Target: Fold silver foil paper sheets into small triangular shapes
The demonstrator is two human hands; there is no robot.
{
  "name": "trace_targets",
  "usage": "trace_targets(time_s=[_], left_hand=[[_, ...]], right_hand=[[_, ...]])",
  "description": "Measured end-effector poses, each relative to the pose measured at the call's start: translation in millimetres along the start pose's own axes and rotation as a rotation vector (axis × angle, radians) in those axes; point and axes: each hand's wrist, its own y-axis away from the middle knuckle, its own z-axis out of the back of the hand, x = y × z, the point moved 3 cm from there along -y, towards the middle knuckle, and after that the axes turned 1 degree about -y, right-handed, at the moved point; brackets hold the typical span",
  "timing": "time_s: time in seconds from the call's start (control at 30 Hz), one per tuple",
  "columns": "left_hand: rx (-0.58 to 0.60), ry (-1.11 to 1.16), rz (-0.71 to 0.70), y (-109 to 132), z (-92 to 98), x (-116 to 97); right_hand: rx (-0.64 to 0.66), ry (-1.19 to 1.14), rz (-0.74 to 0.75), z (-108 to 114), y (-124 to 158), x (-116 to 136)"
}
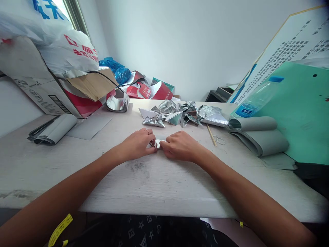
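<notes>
basically, the silver foil pc (158,143) sits btwn both hands, at or just above the tabletop (144,188); can't tell if it touches. left hand (137,144): fingers narrow, thumb & index pinched on the pc's left end. right hand (181,145): fingers curled in, closed on its right end; exact grip under the knuckles is hidden. step is prob. shaping or creasing, judging by the grip.

to do it well: pinch w/ the left just firm enough to stop slip, & let the right do the pressing. get edges flush b4 pressing, then run a thumb along the crease once, slow & even, bc a shiny sheet prob. marks easily & won't un-crease clean. back it on the tabletop if poss. vs. working in the air. go light on any hollow part or it could flatten.

mind the folded silver pcs (174,118) just beyond the hands; a fwd push could knock them. wooden stick (211,134) & white looped band (219,140) lie near, to the right of the right hand, so don't swing wide. grey sheets (272,139) are farther right, well apart.
</notes>
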Motion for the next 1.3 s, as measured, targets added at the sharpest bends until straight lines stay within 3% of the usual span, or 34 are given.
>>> trace_targets(time_s=[0.27, 0.5, 0.73, 1.03, 1.17, 1.3], left_hand=[[-0.028, -0.049, 0.028, -2.0, -0.1, -2.8], [-0.039, -0.055, 0.029, -3.1, -0.2, -0.4], [-0.048, -0.055, 0.0, -4.2, -1.0, 1.9], [-0.063, -0.038, -0.023, -5.3, -2.1, 4.3], [-0.103, -0.006, -0.03, -5.4, -2.5, 6.0], [-0.068, 0.009, -0.014, -6.2, -0.9, 9.6]], right_hand=[[-0.043, 0.018, -0.005, -3.5, -0.8, 5.2], [-0.098, -0.082, -0.051, -9.0, 0.6, -4.5], [-0.244, -0.212, 0.072, -18.9, -3.7, -15.8], [-0.286, -0.079, 0.119, -15.0, -4.7, -8.4], [-0.294, -0.124, 0.128, -16.8, -4.3, -8.6], [-0.312, -0.282, 0.124, -22.7, -1.5, -17.7]])
